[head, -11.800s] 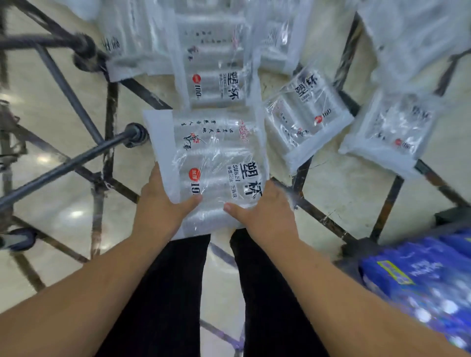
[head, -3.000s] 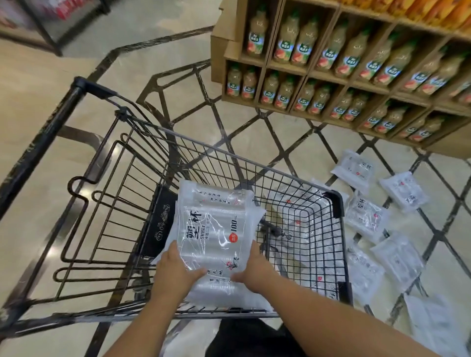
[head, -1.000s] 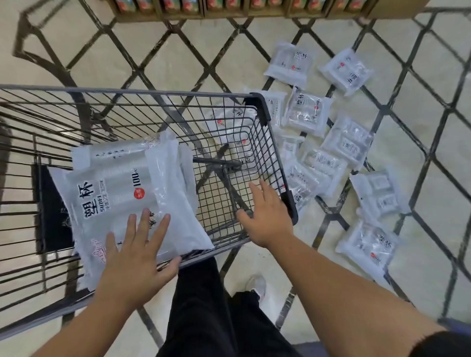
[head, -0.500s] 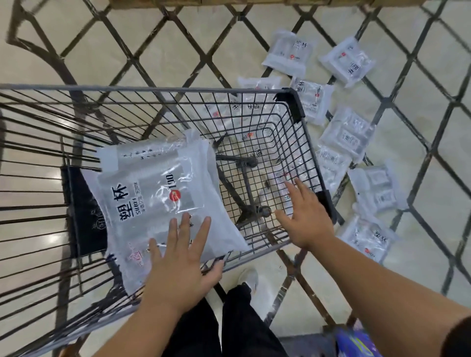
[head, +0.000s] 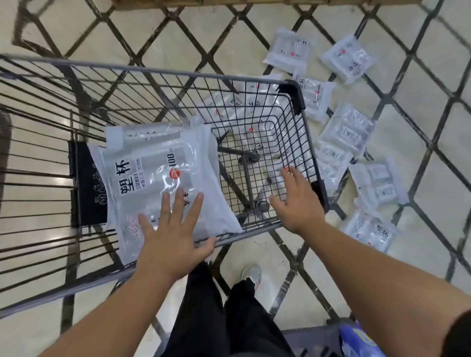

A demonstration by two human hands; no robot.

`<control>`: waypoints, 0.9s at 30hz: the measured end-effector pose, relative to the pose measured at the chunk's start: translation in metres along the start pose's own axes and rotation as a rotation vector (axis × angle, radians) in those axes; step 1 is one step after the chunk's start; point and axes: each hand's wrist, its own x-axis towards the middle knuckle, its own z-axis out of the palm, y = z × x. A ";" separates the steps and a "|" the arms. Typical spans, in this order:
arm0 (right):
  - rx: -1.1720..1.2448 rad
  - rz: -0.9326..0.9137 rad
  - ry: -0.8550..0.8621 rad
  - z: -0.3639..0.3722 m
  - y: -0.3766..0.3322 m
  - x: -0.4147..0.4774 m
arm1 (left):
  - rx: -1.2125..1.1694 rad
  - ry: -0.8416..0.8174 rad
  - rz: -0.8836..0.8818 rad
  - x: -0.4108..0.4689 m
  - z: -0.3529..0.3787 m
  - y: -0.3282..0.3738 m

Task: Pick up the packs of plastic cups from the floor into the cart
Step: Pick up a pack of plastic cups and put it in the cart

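Observation:
A stack of clear packs of plastic cups (head: 158,175) lies on the floor of the wire cart (head: 163,72), near its close edge. My left hand (head: 173,237) hovers flat over the top pack, fingers spread, holding nothing. My right hand (head: 297,203) is spread open inside the cart near its right wall, also holding nothing. Several more packs (head: 346,132) lie scattered on the tiled floor to the right of the cart, some seen through the cart's mesh.
A wooden shelf base (head: 254,2) runs along the top edge. A blue wrapped package (head: 359,341) sits at the bottom right. My legs and a shoe (head: 251,274) stand just behind the cart. The floor is beige tile with dark diamond lines.
Both hands let go of the packs after setting them in the cart. Over the last second the hands have stayed open above it while the view shifted slightly.

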 end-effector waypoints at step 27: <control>0.143 0.905 0.108 -0.048 0.009 -0.267 | 0.035 -0.002 0.436 0.025 -0.106 0.091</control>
